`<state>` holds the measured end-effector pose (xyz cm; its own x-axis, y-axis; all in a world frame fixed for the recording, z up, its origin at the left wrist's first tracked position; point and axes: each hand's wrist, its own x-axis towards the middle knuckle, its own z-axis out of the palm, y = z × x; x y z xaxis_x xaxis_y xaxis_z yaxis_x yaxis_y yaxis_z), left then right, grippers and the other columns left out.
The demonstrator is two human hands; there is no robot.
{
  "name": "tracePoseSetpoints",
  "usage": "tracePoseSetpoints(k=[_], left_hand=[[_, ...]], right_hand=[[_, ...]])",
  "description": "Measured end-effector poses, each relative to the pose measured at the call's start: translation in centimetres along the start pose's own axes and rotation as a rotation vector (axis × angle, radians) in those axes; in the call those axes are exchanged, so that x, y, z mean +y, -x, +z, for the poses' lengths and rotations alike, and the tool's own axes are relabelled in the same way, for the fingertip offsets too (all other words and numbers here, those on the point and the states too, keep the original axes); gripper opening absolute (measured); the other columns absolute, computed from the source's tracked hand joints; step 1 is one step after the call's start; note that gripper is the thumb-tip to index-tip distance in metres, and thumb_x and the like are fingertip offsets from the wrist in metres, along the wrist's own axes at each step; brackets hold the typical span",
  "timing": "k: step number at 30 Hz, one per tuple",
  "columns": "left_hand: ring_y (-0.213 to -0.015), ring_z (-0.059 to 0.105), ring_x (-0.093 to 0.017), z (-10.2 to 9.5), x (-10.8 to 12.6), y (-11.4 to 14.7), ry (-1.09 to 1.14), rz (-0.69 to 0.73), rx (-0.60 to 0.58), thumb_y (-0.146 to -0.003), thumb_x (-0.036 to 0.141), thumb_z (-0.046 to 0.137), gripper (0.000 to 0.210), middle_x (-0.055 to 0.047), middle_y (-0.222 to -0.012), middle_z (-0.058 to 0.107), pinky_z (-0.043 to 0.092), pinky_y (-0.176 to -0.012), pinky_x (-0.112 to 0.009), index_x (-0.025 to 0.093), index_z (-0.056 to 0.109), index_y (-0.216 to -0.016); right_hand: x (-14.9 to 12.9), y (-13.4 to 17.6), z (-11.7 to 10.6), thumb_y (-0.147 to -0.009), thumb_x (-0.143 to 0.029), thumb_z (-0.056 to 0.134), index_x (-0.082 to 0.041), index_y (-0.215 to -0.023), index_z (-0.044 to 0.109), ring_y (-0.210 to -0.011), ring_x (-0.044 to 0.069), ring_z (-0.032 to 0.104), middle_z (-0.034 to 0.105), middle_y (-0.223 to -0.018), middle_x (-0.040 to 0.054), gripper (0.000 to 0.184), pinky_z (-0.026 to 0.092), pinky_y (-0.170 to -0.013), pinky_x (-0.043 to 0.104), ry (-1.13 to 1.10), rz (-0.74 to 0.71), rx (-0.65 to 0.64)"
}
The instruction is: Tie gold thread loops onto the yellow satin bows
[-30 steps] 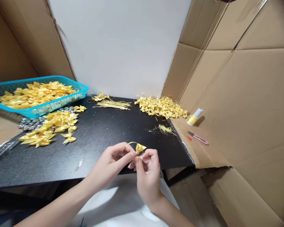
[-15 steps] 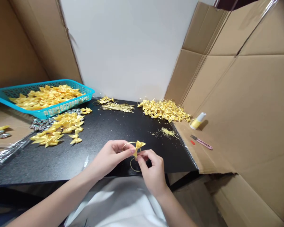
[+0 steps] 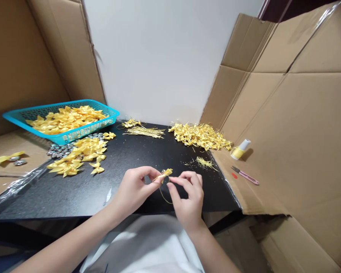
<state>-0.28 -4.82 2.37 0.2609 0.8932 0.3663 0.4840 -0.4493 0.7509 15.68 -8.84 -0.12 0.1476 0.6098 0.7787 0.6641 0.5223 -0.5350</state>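
Observation:
My left hand (image 3: 139, 187) pinches a small yellow ribbon bow (image 3: 167, 172) between thumb and forefinger, just above the near edge of the black table. A thin gold cord (image 3: 165, 198) hangs in a curve below the bow. At the bow's right side my right hand (image 3: 189, 193) has its thumb and forefinger close together on the cord, the other fingers loosely bent. The exact spot where the cord meets those fingertips is too small to make out.
A blue basket (image 3: 118, 113) of yellow bows stands at the back left. Before it lie loose bows (image 3: 89, 148) and silvery beads (image 3: 57, 149). Further back are cut gold cords (image 3: 146, 131) and a heap of corded bows (image 3: 200, 135). A thread spool (image 3: 240, 149) and pink snips (image 3: 246, 176) lie right.
The bow has turned in my left fingers and now shows edge-on. My right fingers have shifted slightly right and opened out a little. The whole view has swung slightly left.

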Motion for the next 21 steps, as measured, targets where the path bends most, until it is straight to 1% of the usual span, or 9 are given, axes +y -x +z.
tracePoseSetpoints(k=[2, 4, 6, 8, 12, 14, 16, 19, 21], left_hand=[[-0.063, 0.058, -0.013, 0.1, 0.1, 0.1, -0.084, 0.111, 0.036, -0.080, 0.034, 0.060, 0.019, -0.001, -0.070, 0.069, 0.041, -0.061, -0.022, 0.018, 0.068, -0.074], [-0.065, 0.060, -0.014, 0.2, 0.0, 0.2, -0.140, 0.188, 0.065, -0.081, 0.031, 0.059, 0.017, -0.001, -0.071, 0.069, 0.042, -0.063, -0.022, 0.018, 0.067, -0.073], [-0.065, 0.060, -0.013, 0.1, -0.1, 0.1, -0.164, 0.218, 0.070, -0.081, 0.030, 0.059, 0.016, -0.001, -0.070, 0.068, 0.042, -0.062, -0.022, 0.018, 0.066, -0.073], [-0.063, 0.059, -0.012, 0.0, 0.0, -0.1, -0.157, 0.209, 0.044, -0.081, 0.030, 0.058, 0.016, 0.000, -0.069, 0.068, 0.041, -0.061, -0.021, 0.018, 0.066, -0.073], [-0.057, 0.053, -0.010, -0.3, 0.2, -0.5, -0.099, 0.126, -0.029, -0.080, 0.030, 0.058, 0.019, 0.002, -0.063, 0.064, 0.038, -0.057, -0.020, 0.017, 0.064, -0.069], [-0.056, 0.050, -0.010, -0.3, 0.2, -0.8, -0.053, 0.063, -0.079, -0.079, 0.030, 0.058, 0.021, 0.003, -0.060, 0.062, 0.036, -0.055, -0.020, 0.016, 0.063, -0.065], [-0.056, 0.049, -0.010, -0.3, -0.1, -1.4, 0.006, -0.003, -0.139, -0.078, 0.031, 0.058, 0.022, 0.003, -0.059, 0.061, 0.034, -0.053, -0.019, 0.015, 0.064, -0.065], [-0.053, 0.047, -0.010, -0.4, -0.6, -2.7, 0.104, -0.112, -0.228, -0.075, 0.035, 0.059, 0.024, 0.002, -0.056, 0.059, 0.031, -0.050, -0.020, 0.014, 0.066, -0.066], [-0.051, 0.047, -0.010, -0.5, -0.9, -3.7, 0.183, -0.177, -0.284, -0.072, 0.036, 0.061, 0.023, 0.002, -0.055, 0.059, 0.031, -0.049, -0.020, 0.014, 0.066, -0.065]], right_hand=[[-0.1, -0.4, 0.3, -0.082, -0.020, 0.064, -0.022, -0.088, 0.071, -0.082, 0.018, 0.050, 0.057, -0.085, 0.0043, 0.009, 0.044, -0.075, 0.033, 0.013, 0.009, -0.038], [-0.1, -0.7, 0.7, -0.083, -0.019, 0.063, -0.021, -0.085, 0.071, -0.083, 0.018, 0.050, 0.056, -0.085, 0.0044, 0.009, 0.044, -0.076, 0.033, -0.002, 0.042, -0.063], [0.0, -1.0, 1.1, -0.083, -0.019, 0.063, -0.020, -0.079, 0.070, -0.083, 0.017, 0.050, 0.055, -0.084, 0.0038, 0.008, 0.044, -0.077, 0.033, -0.055, 0.094, -0.096], [0.1, -1.1, 1.4, -0.083, -0.020, 0.062, -0.021, -0.078, 0.069, -0.085, 0.017, 0.051, 0.055, -0.085, 0.0031, 0.009, 0.044, -0.079, 0.032, -0.146, 0.164, -0.138], [0.7, -0.9, 2.0, -0.083, -0.024, 0.061, -0.021, -0.080, 0.068, -0.087, 0.016, 0.054, 0.055, -0.088, 0.0024, 0.009, 0.045, -0.077, 0.029, -0.323, 0.322, -0.207], [0.9, -0.9, 2.2, -0.083, -0.025, 0.061, -0.021, -0.078, 0.068, -0.087, 0.016, 0.054, 0.055, -0.088, 0.0024, 0.009, 0.044, -0.075, 0.028, -0.349, 0.353, -0.210], [1.1, -1.1, 2.1, -0.083, -0.027, 0.061, -0.020, -0.077, 0.066, -0.088, 0.016, 0.053, 0.055, -0.088, 0.0025, 0.010, 0.043, -0.077, 0.028, -0.358, 0.344, -0.167], [1.2, -2.0, 1.4, -0.085, -0.032, 0.059, -0.019, -0.077, 0.064, -0.088, 0.016, 0.053, 0.053, -0.089, 0.0031, 0.016, 0.043, -0.078, 0.029, -0.408, 0.293, -0.050], [1.3, -2.7, 0.7, -0.086, -0.034, 0.058, -0.019, -0.077, 0.062, -0.086, 0.016, 0.054, 0.053, -0.089, 0.0034, 0.018, 0.044, -0.076, 0.029, -0.473, 0.249, 0.019]])
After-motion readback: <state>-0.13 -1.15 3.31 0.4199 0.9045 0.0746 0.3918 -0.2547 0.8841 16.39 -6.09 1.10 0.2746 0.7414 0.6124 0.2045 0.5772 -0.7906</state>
